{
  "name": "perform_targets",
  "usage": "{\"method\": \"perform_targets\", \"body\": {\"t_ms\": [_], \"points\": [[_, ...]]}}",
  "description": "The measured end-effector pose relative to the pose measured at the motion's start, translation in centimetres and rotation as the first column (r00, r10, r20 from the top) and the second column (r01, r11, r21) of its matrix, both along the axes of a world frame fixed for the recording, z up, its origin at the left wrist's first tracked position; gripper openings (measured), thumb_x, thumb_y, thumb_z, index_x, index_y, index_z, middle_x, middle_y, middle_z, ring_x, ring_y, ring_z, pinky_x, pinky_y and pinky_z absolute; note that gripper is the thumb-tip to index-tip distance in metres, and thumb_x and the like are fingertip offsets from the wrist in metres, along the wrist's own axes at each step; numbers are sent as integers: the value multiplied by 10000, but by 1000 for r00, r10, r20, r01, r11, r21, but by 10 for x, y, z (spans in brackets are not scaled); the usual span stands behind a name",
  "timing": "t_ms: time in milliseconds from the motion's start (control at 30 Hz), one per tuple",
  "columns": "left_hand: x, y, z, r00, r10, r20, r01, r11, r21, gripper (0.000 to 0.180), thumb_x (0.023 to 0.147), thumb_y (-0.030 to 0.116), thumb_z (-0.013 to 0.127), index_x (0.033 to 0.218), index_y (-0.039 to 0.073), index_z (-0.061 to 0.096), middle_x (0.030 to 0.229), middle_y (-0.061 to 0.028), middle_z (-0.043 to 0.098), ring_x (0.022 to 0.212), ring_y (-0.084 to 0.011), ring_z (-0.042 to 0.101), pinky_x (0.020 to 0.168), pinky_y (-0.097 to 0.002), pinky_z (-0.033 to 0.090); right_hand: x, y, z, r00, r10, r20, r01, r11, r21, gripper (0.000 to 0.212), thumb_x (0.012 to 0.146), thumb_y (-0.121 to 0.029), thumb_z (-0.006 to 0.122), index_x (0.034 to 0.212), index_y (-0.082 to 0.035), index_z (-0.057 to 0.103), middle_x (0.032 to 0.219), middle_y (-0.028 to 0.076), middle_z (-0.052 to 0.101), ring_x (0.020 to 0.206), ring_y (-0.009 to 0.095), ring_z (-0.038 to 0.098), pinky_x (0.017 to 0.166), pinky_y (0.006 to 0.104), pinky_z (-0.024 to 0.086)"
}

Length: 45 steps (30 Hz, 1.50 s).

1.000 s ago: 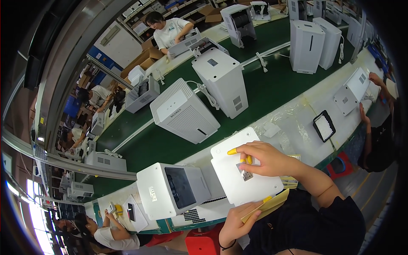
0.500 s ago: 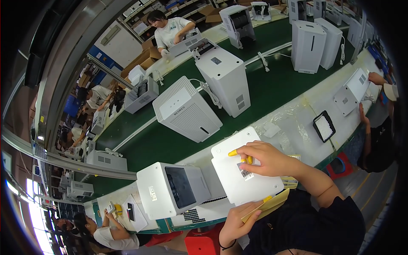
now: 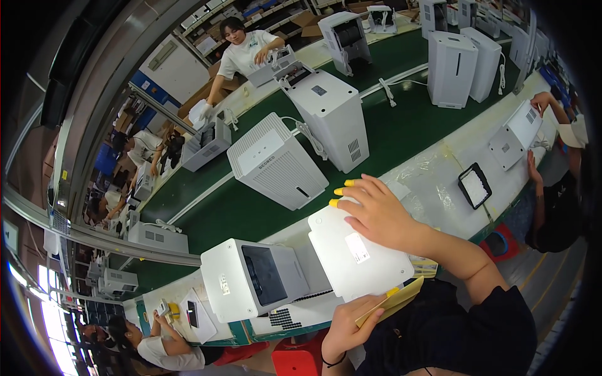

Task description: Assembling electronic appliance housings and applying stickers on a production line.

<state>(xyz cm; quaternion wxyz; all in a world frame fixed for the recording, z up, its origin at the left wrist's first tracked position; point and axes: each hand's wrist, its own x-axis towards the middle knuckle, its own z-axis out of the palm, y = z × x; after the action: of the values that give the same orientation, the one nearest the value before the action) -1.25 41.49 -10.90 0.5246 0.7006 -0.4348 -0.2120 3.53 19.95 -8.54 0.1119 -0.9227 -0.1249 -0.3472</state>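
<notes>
A white appliance housing stands on the bench in front of me, a white label stuck on its flat face. My right hand, with yellow finger cots on several fingertips, lies over the far edge of that face. Its fingers are stretched out and apart. At the near edge my left hand grips a stack of yellow sheets between thumb and fingers; a yellow cot covers one fingertip, which is at the housing's edge.
Another white housing with a dark window stands just left. Beyond runs a green conveyor carrying several white appliances, among them a ribbed one. A black tray of small white pieces lies right. Co-workers sit around; a red stool is below.
My right hand has moved from over the label to the far edge, its curled fingers now spread. The label shows fully. My left hand keeps the yellow sheets.
</notes>
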Motion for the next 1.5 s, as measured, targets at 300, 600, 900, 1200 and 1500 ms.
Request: {"method": "perform_targets", "body": {"t_ms": [300, 600, 900, 1200, 1500], "points": [[-17, 2, -15, 988, 145, 57, -138, 984, -113, 128, 784, 40, 659, 889, -29, 636, 735, -138, 629, 639, -277, 626, 599, -284, 479, -96, -15, 41, 373, 612, -698, -344, 789, 508, 261, 877, -305, 622, 919, -50, 659, 872, 92, 651, 802, 258, 628, 687, 330, 488], [-37, 18, -188, 973, 223, 61, -231, 946, 226, 251, 800, 83, 635, 1030, -13, 604, 860, -144, 655, 788, -300, 644, 709, -359, 506, -141, -171, -142, 794, 263, -548, 511, 200, 836, 271, 837, -200, 702, 973, 26, 642, 857, 74, 661, 806, 103, 581, 731, 265, 461], [-63, 25, -324, 770, 20, 637, -355, 844, 403, 396, 897, 292, 553, 1201, 38, 553, 1107, -168, 594, 1048, -345, 543, 921, -465, 398, -173, -76, -292, 829, -295, -475, 418, 891, 176, 262, 662, -74, 687, 906, -60, 592, 933, 103, 589, 941, 333, 539, 864, 431, 398], [-77, 15, -344, 766, -95, 636, -208, 900, 384, 393, 831, 130, 553, 1209, 24, 559, 1154, -132, 542, 1093, -298, 512, 950, -417, 412, -192, -2, -331, 786, 181, -591, -243, 970, -26, 197, 770, -154, 563, 948, -104, 630, 1026, 21, 586, 1000, 193, 540, 863, 304, 429], [-70, 8, -351, 806, 100, 583, -292, 924, 246, 242, 811, 36, 582, 1049, -2, 603, 960, -134, 540, 924, -310, 524, 793, -393, 463, -179, 9, -345, 843, 159, -514, -174, 985, 19, 142, 756, -142, 555, 880, -95, 607, 919, 40, 560, 907, 212, 555, 813, 315, 443]]}}
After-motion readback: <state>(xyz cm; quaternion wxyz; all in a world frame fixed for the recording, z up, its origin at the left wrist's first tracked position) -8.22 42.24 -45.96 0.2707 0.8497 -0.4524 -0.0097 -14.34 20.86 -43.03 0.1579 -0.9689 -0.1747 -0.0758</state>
